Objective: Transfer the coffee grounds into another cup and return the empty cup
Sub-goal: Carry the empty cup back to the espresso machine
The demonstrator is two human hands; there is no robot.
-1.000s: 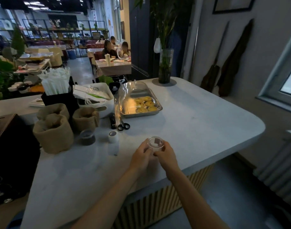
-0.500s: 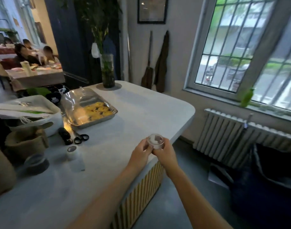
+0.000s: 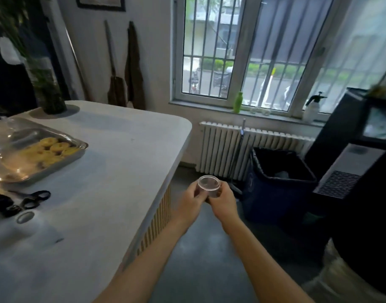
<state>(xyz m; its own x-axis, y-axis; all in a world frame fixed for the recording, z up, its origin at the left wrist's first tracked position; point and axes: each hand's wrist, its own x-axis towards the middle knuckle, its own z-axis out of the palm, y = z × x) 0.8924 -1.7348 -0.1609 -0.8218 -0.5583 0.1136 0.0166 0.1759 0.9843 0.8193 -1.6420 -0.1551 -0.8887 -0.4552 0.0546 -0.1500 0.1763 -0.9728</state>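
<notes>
A small clear plastic cup (image 3: 209, 185) sits upright between both my hands, held in the air past the counter's rounded corner, above the grey floor. My left hand (image 3: 191, 200) grips its left side and my right hand (image 3: 222, 202) wraps its right side. Something dark shows low inside the cup; I cannot tell how much. A second small clear cup (image 3: 25, 217) stands on the grey counter (image 3: 122, 154) at the far left, blurred.
A dark bin with a black liner (image 3: 279, 182) stands on the floor right of my hands, before a white radiator (image 3: 227, 147). A metal tray of yellow tarts (image 3: 45, 154) and black scissors (image 3: 32, 200) lie on the counter. A black machine (image 3: 358, 171) stands at right.
My view has swung right, from the counter toward the window and bin. The cup, held in both hands, has gone from above the countertop to beyond its edge.
</notes>
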